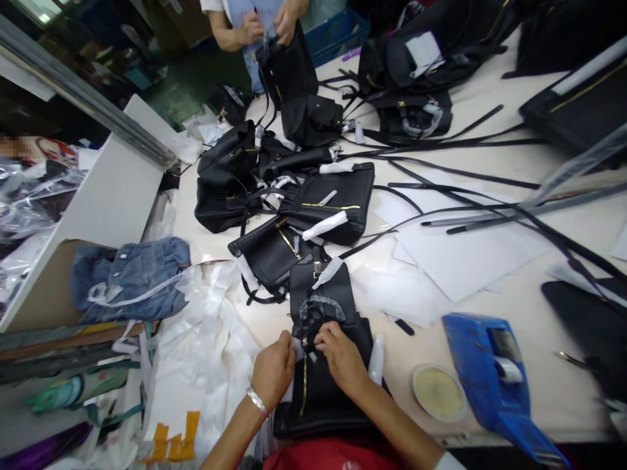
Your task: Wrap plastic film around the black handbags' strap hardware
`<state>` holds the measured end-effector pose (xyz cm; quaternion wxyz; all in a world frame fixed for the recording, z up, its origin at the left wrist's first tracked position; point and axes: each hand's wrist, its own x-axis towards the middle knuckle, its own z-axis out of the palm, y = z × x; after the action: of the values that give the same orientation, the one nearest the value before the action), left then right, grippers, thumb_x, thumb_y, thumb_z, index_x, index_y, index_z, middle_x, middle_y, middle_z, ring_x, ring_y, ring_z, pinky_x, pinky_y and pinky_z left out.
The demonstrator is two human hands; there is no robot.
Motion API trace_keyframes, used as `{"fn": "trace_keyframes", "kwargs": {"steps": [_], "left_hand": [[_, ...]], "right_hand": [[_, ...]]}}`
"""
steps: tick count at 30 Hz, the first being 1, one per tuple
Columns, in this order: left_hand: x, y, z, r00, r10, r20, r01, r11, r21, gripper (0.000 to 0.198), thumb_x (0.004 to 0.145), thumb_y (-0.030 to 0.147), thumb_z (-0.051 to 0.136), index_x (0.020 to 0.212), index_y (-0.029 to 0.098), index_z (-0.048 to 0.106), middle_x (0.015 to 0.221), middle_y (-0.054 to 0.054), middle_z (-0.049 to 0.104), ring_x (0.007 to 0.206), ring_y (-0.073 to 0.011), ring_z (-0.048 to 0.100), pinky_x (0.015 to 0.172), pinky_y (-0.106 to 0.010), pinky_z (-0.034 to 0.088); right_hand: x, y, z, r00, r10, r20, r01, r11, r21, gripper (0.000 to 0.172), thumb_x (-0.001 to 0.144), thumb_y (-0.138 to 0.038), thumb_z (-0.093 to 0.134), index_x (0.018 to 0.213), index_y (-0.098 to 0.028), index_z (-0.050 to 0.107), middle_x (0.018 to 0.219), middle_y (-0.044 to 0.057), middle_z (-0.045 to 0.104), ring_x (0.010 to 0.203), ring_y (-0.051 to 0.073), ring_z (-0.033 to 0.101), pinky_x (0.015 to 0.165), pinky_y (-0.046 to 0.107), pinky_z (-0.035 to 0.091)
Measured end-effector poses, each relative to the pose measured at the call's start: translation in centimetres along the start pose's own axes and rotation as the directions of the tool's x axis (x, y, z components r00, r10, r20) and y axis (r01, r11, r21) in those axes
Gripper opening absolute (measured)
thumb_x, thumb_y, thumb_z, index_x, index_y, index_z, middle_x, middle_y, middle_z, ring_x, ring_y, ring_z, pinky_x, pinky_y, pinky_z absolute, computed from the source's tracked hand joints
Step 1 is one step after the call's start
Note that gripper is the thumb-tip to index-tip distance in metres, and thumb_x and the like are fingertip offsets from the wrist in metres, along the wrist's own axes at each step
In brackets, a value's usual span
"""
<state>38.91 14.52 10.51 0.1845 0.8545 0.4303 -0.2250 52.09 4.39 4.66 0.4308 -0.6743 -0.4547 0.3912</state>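
A black backpack (326,388) lies in front of me at the table's near edge, its flap (301,284) folded away from me. It has a gold zipper (304,385) and a handle (321,307) wrapped in clear plastic. My left hand (273,369) is closed at the gold fitting in the middle of the bag, with a bit of clear plastic wrap (298,348) at its fingertips. Just right of the same fitting, my right hand (341,358) is pinched, and its fingers hide what they hold. White wrapping (376,359) covers a part at the bag's right side.
Several black backpacks (337,196) with trailing straps fill the table beyond. White paper sheets (441,248), a round tin (439,391) and a blue tape dispenser (487,365) lie to the right. Tissue (215,333) and folded denim (147,274) are left. Opposite, a co-worker's hands (269,26) handle another bag.
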Motion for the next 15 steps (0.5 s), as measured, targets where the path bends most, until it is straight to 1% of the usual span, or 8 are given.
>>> {"fn": "trace_keyframes", "kwargs": {"steps": [4, 6, 8, 9, 11, 13, 15], "left_hand": [[-0.2, 0.5, -0.1, 1.0, 0.023, -0.01, -0.023, 1.0, 0.015, 0.014, 0.093, 0.027, 0.028, 0.091, 0.022, 0.04, 0.071, -0.003, 0.065, 0.067, -0.0204, 0.064, 0.055, -0.026, 0.033], [-0.2, 0.4, -0.2, 1.0, 0.024, -0.014, -0.024, 1.0, -0.004, 0.016, 0.094, 0.028, 0.025, 0.091, 0.022, 0.04, 0.071, -0.003, 0.065, 0.067, -0.0203, 0.064, 0.055, -0.026, 0.033], [0.0, 0.3, -0.3, 1.0, 0.019, -0.016, -0.019, 0.999, -0.036, 0.018, 0.094, 0.029, 0.023, 0.09, 0.022, 0.039, 0.069, -0.003, 0.064, 0.067, -0.0202, 0.064, 0.056, -0.026, 0.034], [0.1, 0.3, -0.3, 1.0, 0.018, -0.014, -0.018, 0.998, -0.054, 0.019, 0.094, 0.03, 0.022, 0.089, 0.023, 0.039, 0.068, -0.003, 0.064, 0.066, -0.0202, 0.064, 0.056, -0.026, 0.034], [0.2, 0.2, -0.2, 1.0, 0.018, -0.001, -0.018, 0.996, -0.089, 0.02, 0.094, 0.032, 0.022, 0.087, 0.023, 0.039, 0.067, -0.002, 0.063, 0.066, -0.0206, 0.064, 0.056, -0.027, 0.035], [0.1, 0.1, -0.1, 1.0, 0.022, 0.017, -0.019, 0.991, -0.129, 0.02, 0.093, 0.033, 0.022, 0.085, 0.024, 0.039, 0.066, -0.002, 0.063, 0.065, -0.0213, 0.064, 0.057, -0.028, 0.038], [0.1, -0.1, 0.1, 0.999, 0.02, 0.032, -0.014, 0.984, -0.18, 0.019, 0.091, 0.034, 0.025, 0.083, 0.025, 0.04, 0.065, -0.001, 0.064, 0.065, -0.0218, 0.065, 0.059, -0.03, 0.042]], "right_hand": [[0.1, -1.3, 1.2, 0.994, -0.089, 0.06, 0.095, 0.989, -0.114, 0.016, 0.086, -0.007, 0.045, 0.089, -0.019, 0.054, 0.092, 0.004, 0.052, 0.088, 0.017, 0.052, 0.079, 0.03, 0.046], [0.3, -1.5, 1.3, 0.991, -0.113, 0.066, 0.118, 0.99, -0.078, 0.015, 0.087, -0.008, 0.044, 0.092, -0.019, 0.054, 0.095, 0.004, 0.052, 0.089, 0.017, 0.052, 0.079, 0.029, 0.046], [0.4, -1.2, 1.0, 0.992, -0.116, 0.041, 0.117, 0.993, -0.016, 0.018, 0.088, -0.009, 0.043, 0.099, -0.019, 0.053, 0.101, 0.004, 0.052, 0.09, 0.015, 0.053, 0.079, 0.027, 0.046], [0.4, -0.9, 0.8, 0.994, -0.11, 0.02, 0.11, 0.994, -0.013, 0.021, 0.087, -0.008, 0.043, 0.101, -0.02, 0.053, 0.104, 0.005, 0.051, 0.09, 0.015, 0.053, 0.08, 0.026, 0.046], [0.5, -0.3, 0.2, 0.996, -0.081, -0.028, 0.079, 0.993, -0.087, 0.023, 0.087, -0.008, 0.044, 0.103, -0.021, 0.054, 0.108, 0.005, 0.05, 0.089, 0.014, 0.054, 0.078, 0.025, 0.045], [0.4, 0.0, -0.1, 0.997, -0.061, -0.057, 0.047, 0.975, -0.217, 0.018, 0.085, -0.012, 0.049, 0.098, -0.023, 0.058, 0.105, 0.003, 0.051, 0.087, 0.015, 0.054, 0.073, 0.025, 0.045], [0.2, 0.0, -0.1, 0.995, -0.089, -0.043, 0.069, 0.94, -0.334, 0.011, 0.082, -0.021, 0.056, 0.092, -0.025, 0.059, 0.098, 0.001, 0.053, 0.084, 0.015, 0.054, 0.067, 0.023, 0.044]]}}
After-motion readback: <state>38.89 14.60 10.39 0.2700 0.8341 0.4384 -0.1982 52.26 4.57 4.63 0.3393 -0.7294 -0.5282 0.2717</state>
